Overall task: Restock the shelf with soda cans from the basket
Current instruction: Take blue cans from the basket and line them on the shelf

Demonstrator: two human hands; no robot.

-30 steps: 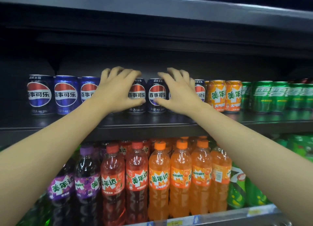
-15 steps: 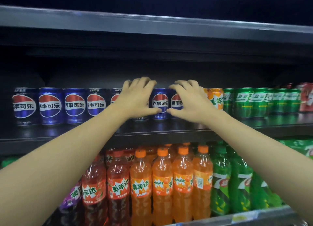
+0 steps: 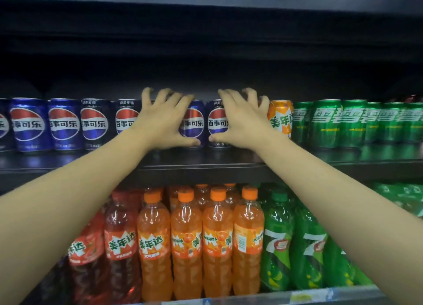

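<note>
A row of blue cola cans [image 3: 64, 124] stands along the shelf [image 3: 206, 160] across the middle of the frame. Both of the person's hands reach into this row at the centre. The left hand [image 3: 160, 121] spreads its fingers over the can tops, with the thumb low against the front of one blue can [image 3: 194, 124]. The right hand [image 3: 242, 119] does the same on the neighbouring can [image 3: 216, 124], fingers draped over the tops and thumb hooked near its base. Each hand appears curled around a can rather than lying flat.

To the right of the hands stands an orange can [image 3: 280, 118], then a line of green cans [image 3: 327, 121]. On the lower shelf, orange soda bottles [image 3: 187, 240] fill the centre, with red bottles [image 3: 119, 247] to the left and green bottles [image 3: 277, 243] to the right. The basket is out of view.

The step in hand seems to be seating and straightening cans in the row. Next, the hands would likely let go and return to the basket for more.
</note>
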